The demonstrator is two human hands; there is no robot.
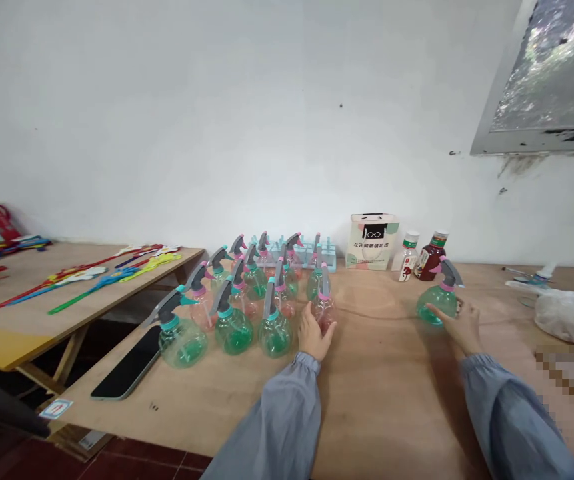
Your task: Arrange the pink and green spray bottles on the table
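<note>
My left hand [315,335] curls around the lower side of a pink spray bottle [325,308] with a grey trigger head, standing at the right end of a group. Farther right, my right hand [461,325] grips a green spray bottle [435,301] by its round body; this one has a pink collar and a grey head. Whether its base touches the table cannot be made out. Beside my left hand stands a green spray bottle [275,332] with a teal collar. Several more green and pink spray bottles, such as a front-left green one [183,343], crowd in rows behind and to the left.
A phone [127,367] lies at the table's left. Behind the bottles is a light-blue rack [329,257]. A paper bag [373,243], a clear bottle [407,257] and a dark bottle [431,257] stand by the wall. A plastic bag [569,313] lies far right.
</note>
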